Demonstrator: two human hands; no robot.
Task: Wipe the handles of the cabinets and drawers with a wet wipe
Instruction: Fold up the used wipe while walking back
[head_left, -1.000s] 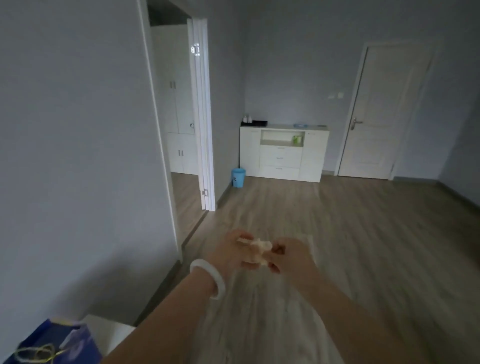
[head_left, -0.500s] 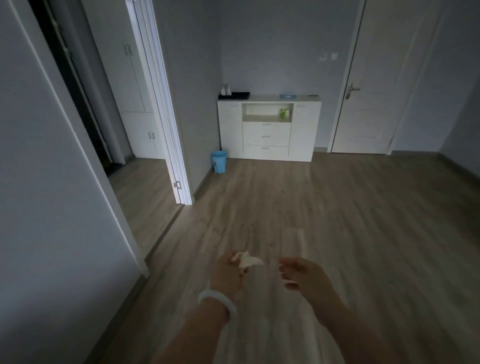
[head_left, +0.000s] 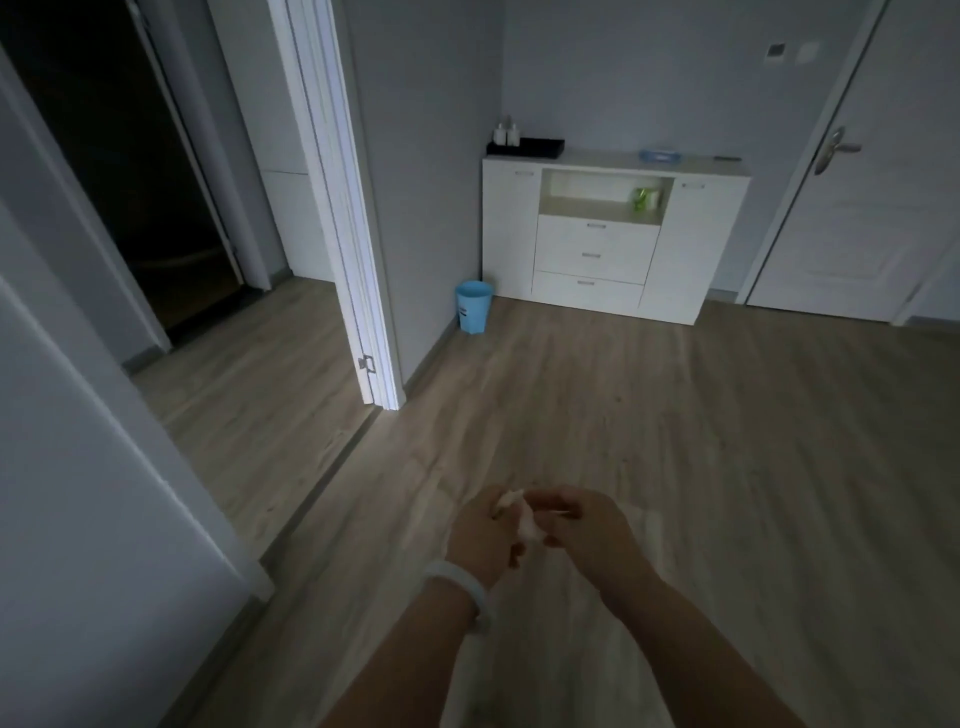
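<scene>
You are holding the wet wipe (head_left: 524, 519) bunched between both hands, low in the head view over the wooden floor (head_left: 675, 441). Your left hand (head_left: 483, 535), with a pale bangle (head_left: 457, 587) on its wrist, is curling its fingers round one end of the wipe; your right hand (head_left: 587, 530) is pinching the other end, so both grips are closed on it.

The white cabinet (head_left: 675, 249) is standing against the far wall, well apart from your hands, with small metal handles on its two doors and three drawers. A green packet (head_left: 645, 198) is sitting in its open shelf, and a black tray (head_left: 530, 147) with small bottles is resting at the top's left edge. A blue bin (head_left: 474, 306) is standing on the floor just beside the cabinet's left side. A white door frame (head_left: 343, 208) is jutting out on your left; a closed door (head_left: 857, 182) is on the right.

Compared with half a second ago, the cabinet is looming larger, and your hands, then apart, are meeting on the wipe.
</scene>
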